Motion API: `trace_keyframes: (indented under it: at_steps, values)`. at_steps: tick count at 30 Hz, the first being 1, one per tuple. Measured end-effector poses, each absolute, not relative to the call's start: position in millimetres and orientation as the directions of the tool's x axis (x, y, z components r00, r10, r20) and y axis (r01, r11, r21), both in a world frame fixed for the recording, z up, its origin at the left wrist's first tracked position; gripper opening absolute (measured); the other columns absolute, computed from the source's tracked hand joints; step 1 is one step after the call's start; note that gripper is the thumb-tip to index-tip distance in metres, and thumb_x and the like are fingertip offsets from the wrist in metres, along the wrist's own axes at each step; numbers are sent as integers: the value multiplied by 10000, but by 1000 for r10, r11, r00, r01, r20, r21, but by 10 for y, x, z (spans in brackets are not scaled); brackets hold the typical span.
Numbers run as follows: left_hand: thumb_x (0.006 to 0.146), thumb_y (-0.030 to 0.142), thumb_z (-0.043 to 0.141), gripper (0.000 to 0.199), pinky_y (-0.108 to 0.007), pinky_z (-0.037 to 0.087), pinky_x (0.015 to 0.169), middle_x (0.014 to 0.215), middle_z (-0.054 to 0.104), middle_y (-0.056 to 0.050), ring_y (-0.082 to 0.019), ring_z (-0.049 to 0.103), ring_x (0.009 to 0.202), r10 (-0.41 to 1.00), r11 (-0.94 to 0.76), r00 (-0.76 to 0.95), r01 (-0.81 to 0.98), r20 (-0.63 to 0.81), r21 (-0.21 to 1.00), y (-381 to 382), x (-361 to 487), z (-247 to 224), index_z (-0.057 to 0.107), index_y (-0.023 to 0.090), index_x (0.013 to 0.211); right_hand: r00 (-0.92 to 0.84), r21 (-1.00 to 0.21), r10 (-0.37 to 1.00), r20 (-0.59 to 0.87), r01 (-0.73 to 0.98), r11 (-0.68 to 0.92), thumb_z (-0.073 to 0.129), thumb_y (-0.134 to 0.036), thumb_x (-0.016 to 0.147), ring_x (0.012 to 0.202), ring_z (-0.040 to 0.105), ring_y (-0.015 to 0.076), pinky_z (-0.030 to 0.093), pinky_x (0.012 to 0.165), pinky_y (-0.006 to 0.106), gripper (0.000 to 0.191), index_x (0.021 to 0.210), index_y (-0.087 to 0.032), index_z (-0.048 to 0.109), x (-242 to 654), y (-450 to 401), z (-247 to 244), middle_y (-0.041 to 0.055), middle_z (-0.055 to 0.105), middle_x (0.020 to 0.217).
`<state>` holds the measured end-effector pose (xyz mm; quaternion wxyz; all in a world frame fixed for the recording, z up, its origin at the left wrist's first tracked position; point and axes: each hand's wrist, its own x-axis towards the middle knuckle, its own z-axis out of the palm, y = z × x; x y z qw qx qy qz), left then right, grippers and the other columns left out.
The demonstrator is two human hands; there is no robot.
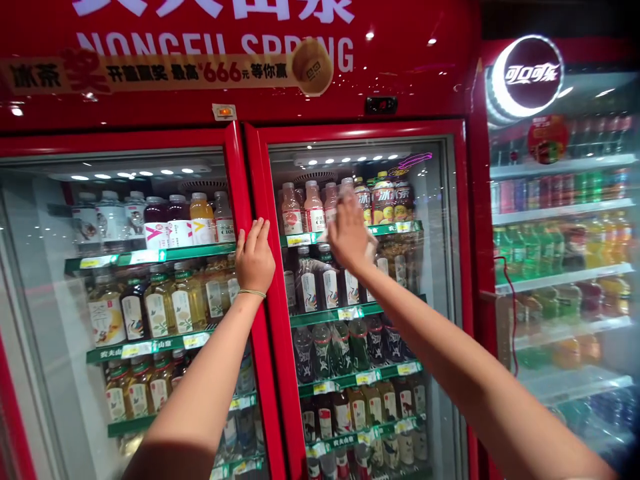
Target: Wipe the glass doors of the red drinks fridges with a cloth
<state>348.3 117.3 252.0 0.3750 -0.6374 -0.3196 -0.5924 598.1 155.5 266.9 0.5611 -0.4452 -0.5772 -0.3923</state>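
Observation:
My right hand [349, 230] presses flat against the glass of the right fridge door [290, 347], fingers pointing up and slightly blurred. The pale edges of a thin white cloth [371, 248] show under the palm; most of it is hidden. My left hand [255, 257] rests on the red frame between the two doors, fingers stretched upward, holding nothing. A thin band [251, 292] circles the left wrist. Both doors appear closed. Behind the glass near the right hand stand pink drink bottles [314, 207] and iced tea bottles [384, 200].
The left fridge door [125, 160] shows shelves of bottled drinks behind glass. Above are a red sign panel [200, 107], an orange-lit switch [224, 112] and a small display [381, 105]. Another drinks fridge [560, 287] with a round lit sign [527, 73] and a red cable [511, 300] stands right.

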Motion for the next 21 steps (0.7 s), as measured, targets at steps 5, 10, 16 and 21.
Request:
trace_keyframes:
  at_steps: [5, 10, 16, 21]
  values:
    - [1001, 151, 333, 521, -463, 326, 1281, 1500, 592, -102, -203, 511, 1442, -11, -521, 117, 847, 993, -106, 1186, 3402, 2533, 567, 211, 1462, -499, 393, 142, 855, 801, 452, 315, -371, 1054, 1621, 77, 219, 118, 1355, 479, 624, 1632, -137, 293, 5046, 1343, 2615, 48, 192, 1728]
    - [1018, 234, 374, 486, -468, 310, 1286, 1514, 574, -122, -227, 507, 1447, -25, -513, 136, 848, 990, -130, 1152, 3429, 2534, 564, 185, 1461, -588, 499, 119, 800, 763, 411, 308, -401, 1063, 1615, 110, 196, 141, 1346, 446, 618, 1630, -155, 294, 5641, 1370, 2766, 45, 212, 1722]
    - [986, 278, 452, 504, -479, 274, 1301, 1527, 563, -113, -243, 490, 1460, -12, -530, 125, 841, 992, -113, 1148, 3457, 2518, 545, 195, 1475, -352, 310, 157, 923, 919, 242, 279, -437, 1059, 1613, 139, 198, 185, 1330, 467, 648, 1652, -184, 218, 6817, 1378, 2866, 52, 243, 1723]
    - [961, 297, 526, 554, -505, 264, 1300, 1545, 539, -133, -276, 470, 1473, -27, -527, 139, 840, 990, -132, 1158, 3463, 2503, 516, 187, 1504, -243, 209, 189, 951, 960, 184, 222, -465, 1058, 1613, 154, 221, 200, 1320, 485, 661, 1655, -180, 210, 7496, 1377, 2867, 68, 261, 1721]
